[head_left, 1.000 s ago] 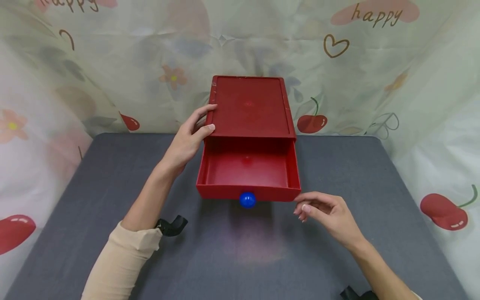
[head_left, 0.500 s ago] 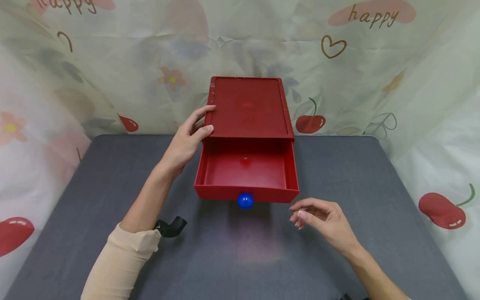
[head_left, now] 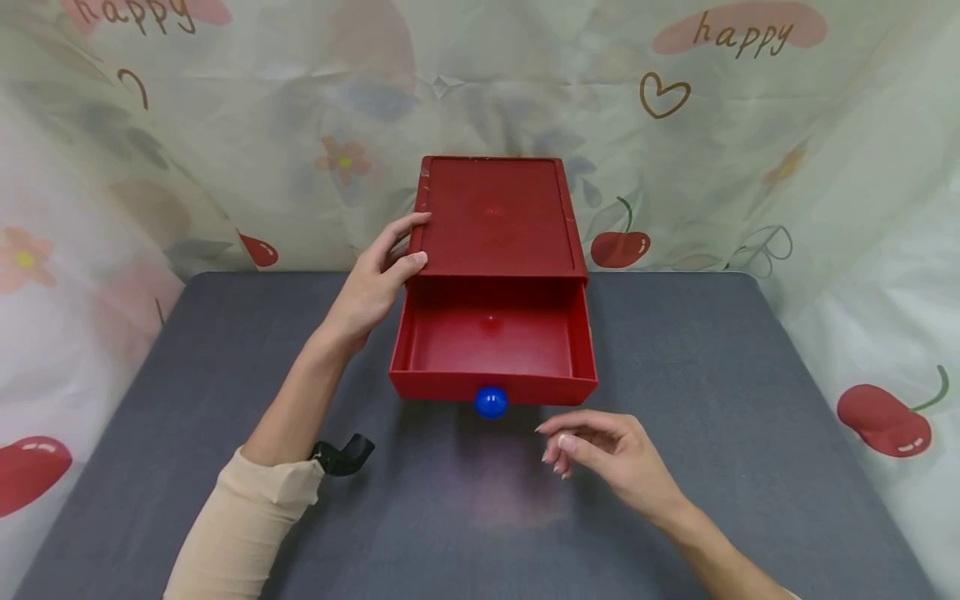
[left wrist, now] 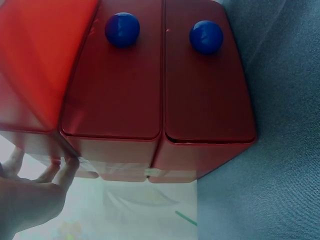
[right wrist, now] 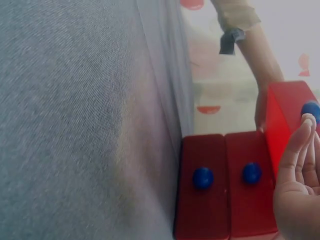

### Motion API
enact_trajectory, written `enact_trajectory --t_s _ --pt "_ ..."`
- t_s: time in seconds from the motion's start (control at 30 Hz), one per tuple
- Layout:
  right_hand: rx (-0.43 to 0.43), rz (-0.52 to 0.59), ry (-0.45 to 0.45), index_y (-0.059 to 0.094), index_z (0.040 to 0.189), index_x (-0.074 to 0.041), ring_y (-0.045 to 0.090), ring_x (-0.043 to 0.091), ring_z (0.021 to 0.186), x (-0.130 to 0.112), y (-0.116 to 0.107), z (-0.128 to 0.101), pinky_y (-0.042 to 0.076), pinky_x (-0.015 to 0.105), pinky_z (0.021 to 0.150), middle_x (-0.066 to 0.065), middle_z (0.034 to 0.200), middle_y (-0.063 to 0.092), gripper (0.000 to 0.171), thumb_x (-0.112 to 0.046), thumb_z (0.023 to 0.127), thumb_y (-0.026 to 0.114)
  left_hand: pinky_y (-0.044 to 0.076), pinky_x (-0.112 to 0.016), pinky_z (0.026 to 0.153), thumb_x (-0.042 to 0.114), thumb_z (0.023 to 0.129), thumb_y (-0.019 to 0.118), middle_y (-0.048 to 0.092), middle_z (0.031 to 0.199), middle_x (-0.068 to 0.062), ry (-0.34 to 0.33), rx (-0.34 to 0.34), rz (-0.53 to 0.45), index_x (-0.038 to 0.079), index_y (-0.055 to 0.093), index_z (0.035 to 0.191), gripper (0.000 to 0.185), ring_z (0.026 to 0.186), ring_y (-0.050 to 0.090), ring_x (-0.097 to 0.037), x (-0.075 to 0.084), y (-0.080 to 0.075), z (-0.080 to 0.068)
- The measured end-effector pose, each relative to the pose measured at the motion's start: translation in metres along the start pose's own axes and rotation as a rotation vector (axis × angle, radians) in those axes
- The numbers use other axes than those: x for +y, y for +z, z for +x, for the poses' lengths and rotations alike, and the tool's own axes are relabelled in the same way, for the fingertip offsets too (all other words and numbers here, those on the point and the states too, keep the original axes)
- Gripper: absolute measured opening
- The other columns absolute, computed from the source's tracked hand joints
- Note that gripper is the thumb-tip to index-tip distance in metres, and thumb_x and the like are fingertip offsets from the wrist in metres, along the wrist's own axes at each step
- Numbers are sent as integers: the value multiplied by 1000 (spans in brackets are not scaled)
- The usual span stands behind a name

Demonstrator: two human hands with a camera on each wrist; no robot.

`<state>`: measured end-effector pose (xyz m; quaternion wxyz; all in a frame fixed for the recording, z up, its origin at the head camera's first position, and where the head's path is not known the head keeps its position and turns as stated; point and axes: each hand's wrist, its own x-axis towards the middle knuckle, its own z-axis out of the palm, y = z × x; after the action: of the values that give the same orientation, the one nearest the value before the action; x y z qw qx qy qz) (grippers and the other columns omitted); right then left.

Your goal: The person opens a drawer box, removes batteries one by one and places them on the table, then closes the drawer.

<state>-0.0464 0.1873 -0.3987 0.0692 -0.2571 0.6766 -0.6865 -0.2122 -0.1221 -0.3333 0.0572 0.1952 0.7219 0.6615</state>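
Note:
A red drawer cabinet (head_left: 495, 212) stands at the back middle of the table. Its top drawer (head_left: 438, 385) is pulled well out, with nothing inside, and bears a round blue knob (head_left: 491, 402). My left hand (head_left: 367, 292) rests against the cabinet's left side, thumb and forefinger at the top edge; the left wrist view shows fingertips (left wrist: 70, 165) pressing that side. My right hand (head_left: 607, 458) hovers to the right of the knob and in front of the drawer, fingers loosely bent and holding nothing. In the right wrist view its fingertips overlap the knob.
Beneath the open drawer, two closed drawers (left wrist: 112, 95) with blue knobs (left wrist: 206, 37) show in the wrist views. Grey cloth (head_left: 315, 533) covers the table. Printed curtains (head_left: 300, 192) hang behind and at both sides. A black strap (head_left: 345, 454) sits at the left wrist.
My right hand has moved from the drawer's right front corner leftward and slightly nearer the body, towards the knob. The left hand and the open drawer have stayed in place.

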Motion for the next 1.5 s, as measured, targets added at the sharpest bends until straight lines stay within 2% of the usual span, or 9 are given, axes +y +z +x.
enact_trajectory --t_s 0.17,0.3,0.53,0.7,0.87,1.03,1.23,1.37,1.5 --pt "-24 14 1 68 113 3 64 32 70 -2 9 8 58 36 65 12 88 70 22 9 97 53 44 -47 104 31 102 56 38 152 7 0 1 -3 33 41 149 49 136 41 -17 0 0 0" --pt "-36 16 14 68 112 2 64 30 70 -5 15 14 57 37 64 13 87 70 21 6 98 52 43 -47 105 31 102 56 38 152 7 -1 5 -2 33 42 149 49 136 40 -16 0 -1 1" --pt "-64 19 65 68 114 -1 62 37 72 -9 24 24 58 39 66 13 89 70 23 0 102 49 40 -47 107 29 102 55 36 153 5 -5 2 10 30 41 150 50 139 38 -17 -1 0 1" --pt "-65 46 99 68 115 -1 64 33 74 -10 30 28 58 38 69 15 90 69 23 -4 103 48 38 -48 109 29 103 54 35 154 4 -2 -10 12 28 39 151 51 140 36 -19 -1 0 2" --pt "-99 89 101 65 121 3 65 27 75 -11 38 36 58 36 71 20 92 67 27 -7 105 45 39 -48 108 29 102 55 36 154 4 -11 5 17 30 41 151 50 139 38 -19 0 0 1" --pt "-108 140 198 61 129 4 65 27 78 -13 45 42 58 33 74 22 94 66 34 -15 106 45 39 -49 108 30 102 55 36 154 4 -14 6 22 30 40 151 51 139 38 -19 0 0 0" --pt "-59 194 321 64 126 0 63 26 79 -20 48 47 56 29 74 19 94 66 38 -27 106 48 41 -49 106 31 101 56 38 152 5 -10 7 21 33 41 150 51 137 40 -18 0 0 0" --pt "1 199 288 65 120 5 62 21 75 -20 49 51 56 28 69 17 88 66 37 -25 106 50 42 -48 105 31 101 57 38 152 6 -15 9 20 34 41 149 51 136 40 -18 0 0 -1" --pt "20 204 248 64 117 11 61 18 72 -19 49 54 56 27 67 16 86 67 37 -21 106 49 42 -48 105 31 101 57 38 151 6 -23 6 8 34 41 149 51 135 41 -17 1 -1 -1"
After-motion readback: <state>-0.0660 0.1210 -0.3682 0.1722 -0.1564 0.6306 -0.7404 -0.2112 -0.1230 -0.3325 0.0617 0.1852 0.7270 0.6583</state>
